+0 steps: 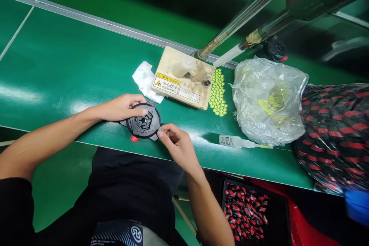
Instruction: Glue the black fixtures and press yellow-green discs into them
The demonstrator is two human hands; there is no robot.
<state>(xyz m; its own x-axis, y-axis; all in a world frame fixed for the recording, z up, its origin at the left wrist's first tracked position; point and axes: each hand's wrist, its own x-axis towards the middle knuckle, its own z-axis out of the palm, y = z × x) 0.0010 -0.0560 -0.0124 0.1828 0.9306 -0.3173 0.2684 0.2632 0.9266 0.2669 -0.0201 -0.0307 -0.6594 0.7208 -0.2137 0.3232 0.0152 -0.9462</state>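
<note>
A round grey-and-black plastic part (152,118) with pointed lobes and a red tab is held over the front of the green bench. My left hand (123,108) grips it from the left, thumb lying across its top face. At the lower right lobe, my right hand (177,142) pinches the edge between thumb and fingers. The red tab (134,138) sticks out toward my body. Behind the part stands a cream-coloured block fixture (184,78) with a warning label. A crumpled white tissue (144,78) lies at the fixture's left side.
Yellow-green round pieces (218,94) lie beside the fixture. A small white bottle (235,141) with a nozzle rests near a clear plastic bag (268,73). A large bag of red-and-black parts (337,134) stands right. Metal pole (245,17) rises behind; a tray (245,211) sits below the bench.
</note>
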